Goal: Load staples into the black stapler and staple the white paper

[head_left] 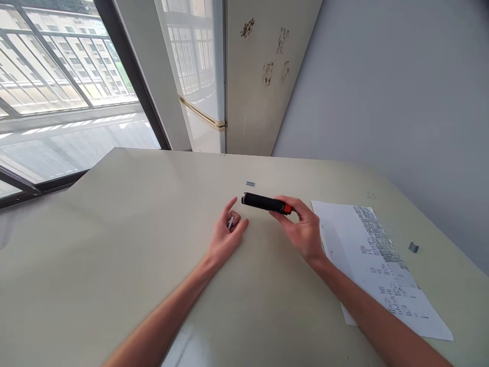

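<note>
Above the table, my right hand [303,229] grips a black stapler [262,202] by its red-marked end, thumb below and fingers above. The stapler's other end points left, toward my left hand [229,229]. In the curled fingers of that hand sits a small silver staple strip [231,222], while the index finger stretches out near the stapler's tip without clearly touching it. Another staple strip [250,183] lies on the table just beyond the stapler.
A printed paper sheet [336,239] with shiny grey patches along its upper right lies under my right forearm. A small grey piece [413,247] rests right of it on the pale table [133,229]. Behind stand a refrigerator [202,66], a wall and a window.
</note>
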A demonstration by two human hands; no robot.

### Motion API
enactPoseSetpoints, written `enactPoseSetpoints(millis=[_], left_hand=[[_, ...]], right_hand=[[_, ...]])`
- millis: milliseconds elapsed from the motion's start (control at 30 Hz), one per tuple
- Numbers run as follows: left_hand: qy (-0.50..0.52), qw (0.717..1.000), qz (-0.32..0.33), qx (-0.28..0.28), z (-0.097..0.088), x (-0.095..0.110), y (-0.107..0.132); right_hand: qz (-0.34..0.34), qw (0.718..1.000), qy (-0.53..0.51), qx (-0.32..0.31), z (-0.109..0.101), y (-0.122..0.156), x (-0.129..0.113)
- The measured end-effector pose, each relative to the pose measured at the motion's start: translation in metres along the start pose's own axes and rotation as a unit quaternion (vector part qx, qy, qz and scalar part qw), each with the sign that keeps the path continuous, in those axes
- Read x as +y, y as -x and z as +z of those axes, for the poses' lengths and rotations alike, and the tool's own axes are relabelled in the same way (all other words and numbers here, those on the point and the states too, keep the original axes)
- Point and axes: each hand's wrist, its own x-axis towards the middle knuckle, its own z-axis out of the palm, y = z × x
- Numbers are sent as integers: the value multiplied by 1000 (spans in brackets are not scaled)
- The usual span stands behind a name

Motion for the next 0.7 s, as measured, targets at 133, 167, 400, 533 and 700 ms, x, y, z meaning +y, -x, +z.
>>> enactPoseSetpoints(millis=[133,167,400,533,700], left_hand=[[199,977,-80,18,-8,1,-9],[251,963,-99,15,-10,1,-10],[430,881,-194,29,-11,8,-12],[432,880,-198,-7,-7,10,-11],[405,885,-222,-64,-6,13,-4]], right_hand=[[116,991,-45,-42,34,-29,26],[126,989,-47,-54,41,-35,31],[36,998,35,-38,46,-36,22],[-127,981,92,-111,40,-11,-14],[-158,954,161,-198,48,8,-45]])
